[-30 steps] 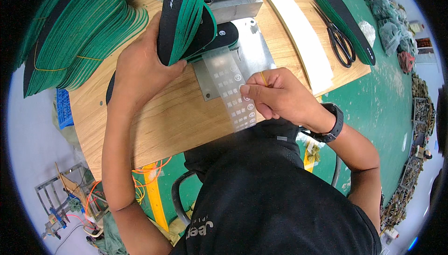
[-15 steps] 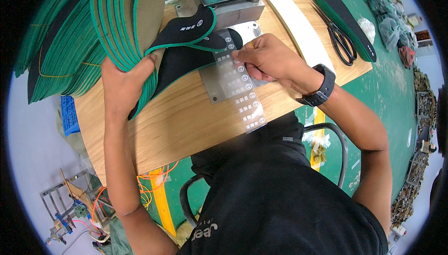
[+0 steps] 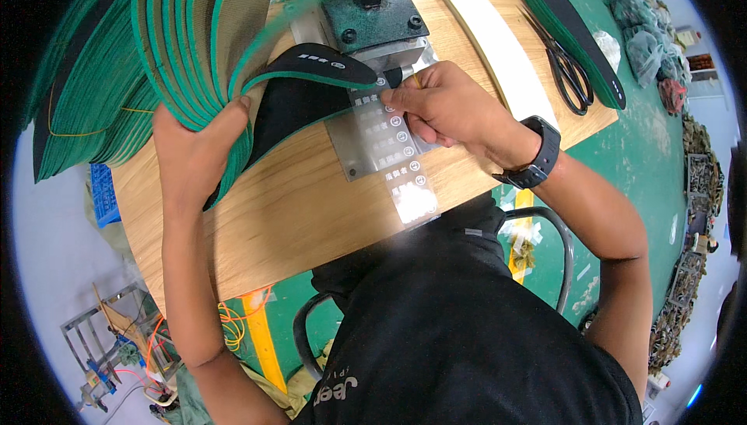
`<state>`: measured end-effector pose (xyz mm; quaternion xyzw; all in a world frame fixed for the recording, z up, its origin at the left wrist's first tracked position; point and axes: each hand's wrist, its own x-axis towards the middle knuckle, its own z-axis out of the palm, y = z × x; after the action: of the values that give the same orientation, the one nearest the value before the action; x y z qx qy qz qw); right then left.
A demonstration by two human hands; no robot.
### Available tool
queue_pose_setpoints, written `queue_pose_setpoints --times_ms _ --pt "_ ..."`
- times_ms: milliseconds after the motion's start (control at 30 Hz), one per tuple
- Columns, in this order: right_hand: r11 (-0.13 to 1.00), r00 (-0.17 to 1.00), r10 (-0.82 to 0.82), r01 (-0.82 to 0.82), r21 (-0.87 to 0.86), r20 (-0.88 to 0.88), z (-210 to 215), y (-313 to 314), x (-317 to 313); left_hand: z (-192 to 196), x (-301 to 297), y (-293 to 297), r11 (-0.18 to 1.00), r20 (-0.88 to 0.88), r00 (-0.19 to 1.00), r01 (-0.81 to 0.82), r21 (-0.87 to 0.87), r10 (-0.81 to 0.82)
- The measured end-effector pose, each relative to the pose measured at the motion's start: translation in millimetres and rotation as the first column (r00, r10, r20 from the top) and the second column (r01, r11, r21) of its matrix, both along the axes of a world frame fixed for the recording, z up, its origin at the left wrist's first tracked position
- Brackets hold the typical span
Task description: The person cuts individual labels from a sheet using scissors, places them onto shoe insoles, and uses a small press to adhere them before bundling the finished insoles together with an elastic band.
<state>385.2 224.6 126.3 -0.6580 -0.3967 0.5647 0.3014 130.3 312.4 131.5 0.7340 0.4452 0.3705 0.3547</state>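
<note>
My left hand (image 3: pixel 194 145) is wrapped round a fanned bunch of insoles (image 3: pixel 191 44) with green edges and tan undersides. From that bunch, a black-topped insole (image 3: pixel 311 63) bearing a small white print bends rightward beside the press (image 3: pixel 377 17). Another insole in the bunch is a green blur above it. Between thumb and fingers, my right hand (image 3: pixel 451 106) pinches a clear strip of white printed labels (image 3: pixel 402 168). The strip's upper end meets the bent insole's tip. Its lower part lies across a metal plate (image 3: pixel 346 153) and the table edge.
More stacked green-edged insoles (image 3: pixel 85 106), tied with yellow bands, stand at the left. At the right lie black scissors (image 3: pixel 568 75) and an insole stack (image 3: pixel 572 36). A curved white strip (image 3: pixel 482 28) runs over the wooden table (image 3: pixel 257 230). A chair frame (image 3: pixel 564 238) is below.
One insole has sprung up and back towards the bunch, blurred, leaving a printed one bent over by the strip. Both hands keep their holds. The view has shifted slightly.
</note>
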Motion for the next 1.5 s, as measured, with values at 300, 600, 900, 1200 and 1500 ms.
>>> queue_pose_setpoints --times_ms 300,600,900,1200,1500 --pt "0.998 0.999 0.009 -0.011 0.06 0.038 -1 -7 -2 7 8 -7 0.999 0.066 0.998 0.008 0.031 -0.01" --pt "0.999 0.999 0.0 0.001 0.045 -0.038 4 -20 -1 7 7 -9 1.0 0.05 0.999 -0.012 0.014 0.011" --pt "0.994 0.999 0.038 -0.039 0.099 0.015 3 -21 -2 4 11 -9 0.995 -0.102 0.99 0.103 0.019 -0.1" --pt "0.967 0.99 0.017 -0.052 0.249 0.139 8 -45 4 7 20 -12 0.972 -0.471 0.876 0.19 0.139 -0.104" --pt "0.971 0.931 -0.189 0.224 0.081 -0.312 -3 -48 17 4 33 -6 0.925 -0.659 0.749 0.298 0.237 -0.073"
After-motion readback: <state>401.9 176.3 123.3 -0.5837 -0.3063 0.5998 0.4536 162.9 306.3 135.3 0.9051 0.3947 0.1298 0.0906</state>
